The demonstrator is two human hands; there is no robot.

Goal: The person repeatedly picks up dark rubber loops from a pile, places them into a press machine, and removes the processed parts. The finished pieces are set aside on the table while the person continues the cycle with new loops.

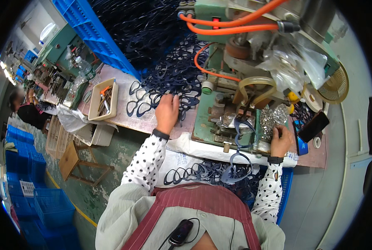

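Note:
My left hand (167,114) lies at the near edge of a heap of dark blue eyeglass frames (161,77). Its fingers are curled down among them, and whatever they hold is hidden. Over a pile of small shiny metal parts (269,121) is my right hand (281,142), fingertips drawn together; any part between them is too small to make out. Between my hands, one blue eyeglass frame (237,152) hangs tilted from the green bench machine (204,121), its upper lens ring at the tooling. More frames (194,173) lie on white sacking close to my body.
Orange hoses (236,29) cross above the machine. A blue crate (107,46) stands tilted by the heap. Left is a cream tool tray (111,110); right, a black phone (314,127). A wooden stool (75,162), blue baskets (54,204) and another person (29,112) are farther left.

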